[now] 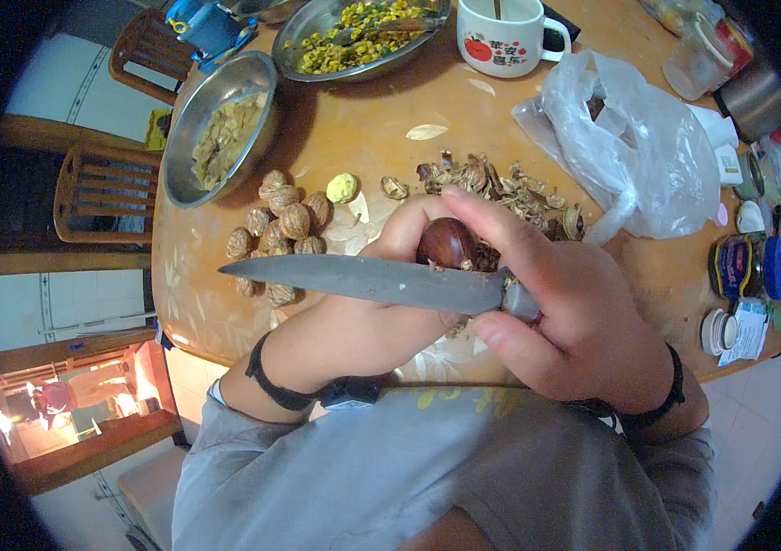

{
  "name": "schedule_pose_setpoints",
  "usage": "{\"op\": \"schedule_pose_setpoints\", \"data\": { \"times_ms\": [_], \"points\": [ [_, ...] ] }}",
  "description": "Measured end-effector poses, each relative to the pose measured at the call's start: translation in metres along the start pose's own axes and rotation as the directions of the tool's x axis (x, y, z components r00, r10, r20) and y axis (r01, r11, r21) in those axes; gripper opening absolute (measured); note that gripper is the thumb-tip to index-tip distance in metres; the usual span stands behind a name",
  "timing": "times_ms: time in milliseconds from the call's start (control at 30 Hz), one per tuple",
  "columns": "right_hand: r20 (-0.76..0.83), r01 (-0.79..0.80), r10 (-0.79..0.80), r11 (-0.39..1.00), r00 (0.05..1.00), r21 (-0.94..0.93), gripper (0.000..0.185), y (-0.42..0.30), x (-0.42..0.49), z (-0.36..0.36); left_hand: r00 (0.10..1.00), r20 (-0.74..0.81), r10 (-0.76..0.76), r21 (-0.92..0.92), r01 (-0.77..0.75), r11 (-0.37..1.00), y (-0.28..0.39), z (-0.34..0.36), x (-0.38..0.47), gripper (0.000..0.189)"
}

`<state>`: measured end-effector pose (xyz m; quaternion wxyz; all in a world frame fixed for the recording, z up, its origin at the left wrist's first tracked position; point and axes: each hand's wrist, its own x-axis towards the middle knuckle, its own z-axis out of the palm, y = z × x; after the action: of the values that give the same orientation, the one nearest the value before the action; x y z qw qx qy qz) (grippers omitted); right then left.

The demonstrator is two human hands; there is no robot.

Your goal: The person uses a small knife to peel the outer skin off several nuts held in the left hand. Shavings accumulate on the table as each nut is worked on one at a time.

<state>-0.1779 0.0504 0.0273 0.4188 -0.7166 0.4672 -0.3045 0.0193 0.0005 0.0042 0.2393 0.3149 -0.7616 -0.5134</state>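
Observation:
Between the fingers of my left hand (390,337) sits a glossy dark brown chestnut (442,241). My right hand (580,303) grips a kitchen knife (363,279) by its handle, which is mostly hidden by the fingers. The blade points left, crossing in front of my left hand and over the chestnut's lower edge. Beyond my hands is a heap of brown shell pieces (476,175). To the left lie several wrinkled brown nuts (294,220), which look like chestnuts in their inner skins. Near them is one pale yellow peeled nut (342,187).
A steel bowl of food (184,148) and a steel dish of yellow-green food (294,58) stand at the far left. A white mug (500,65) is at the back. Right lie a translucent plastic bag (666,165), a blue-lidded jar (734,267) and a white lid (719,332).

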Motion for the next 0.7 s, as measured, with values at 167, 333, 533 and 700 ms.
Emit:
{"op": "schedule_pose_setpoints", "data": {
  "times_ms": [167,333,533,700],
  "points": [
    [0.007,0.05,-0.05,0.996,0.999,-0.069,0.075,0.004,0.001,0.0,0.999,0.004,-0.036,0.069,0.036,0.997,0.005,0.003,0.003,0.046],
    [0.006,0.097,-0.097,0.992,0.995,-0.08,0.077,0.004,0.001,0.002,0.997,-0.013,-0.079,0.073,0.08,0.994,0.008,0.005,0.003,0.044],
    [0.013,0.122,-0.121,0.987,0.993,-0.101,0.077,0.004,0.0,0.002,0.98,0.065,-0.186,-0.004,0.187,0.982,0.012,-0.001,0.002,0.041],
    [-0.006,0.134,-0.136,0.98,0.991,-0.145,0.073,0.002,0.001,0.005,0.989,0.065,-0.132,-0.105,0.138,0.985,0.006,0.0,-0.001,0.038]
  ]
}}
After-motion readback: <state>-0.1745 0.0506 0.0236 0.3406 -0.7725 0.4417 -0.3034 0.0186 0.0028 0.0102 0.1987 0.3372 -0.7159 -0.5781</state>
